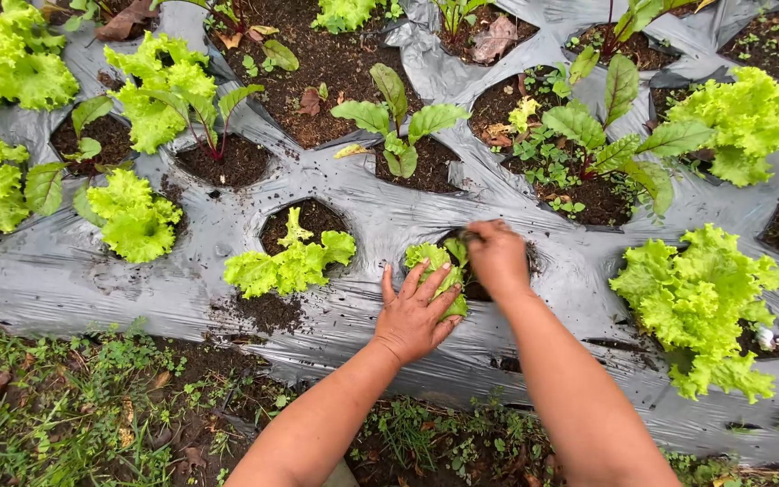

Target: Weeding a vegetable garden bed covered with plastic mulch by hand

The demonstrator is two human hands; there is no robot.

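Two hands: open left [415,316] flattens frilly lime lettuce seedling [435,261], right [496,255] fisted in soil.

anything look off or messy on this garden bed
Loose soil is spilled on the black plastic sheet below the lettuce seedling, left of the left hand. A yellowed leaf lies on the sheet farther back.

Bright, even daylight from overhead, soft and diffuse, with only faint shadows under the lettuce leaves [696,307] and beside the forearms. Dull sheen and pale glare patches across the wrinkled black plastic sheet [65,280]. Sharp focus throughout, slight blur on the right hand [496,257], mild bending at the edges.
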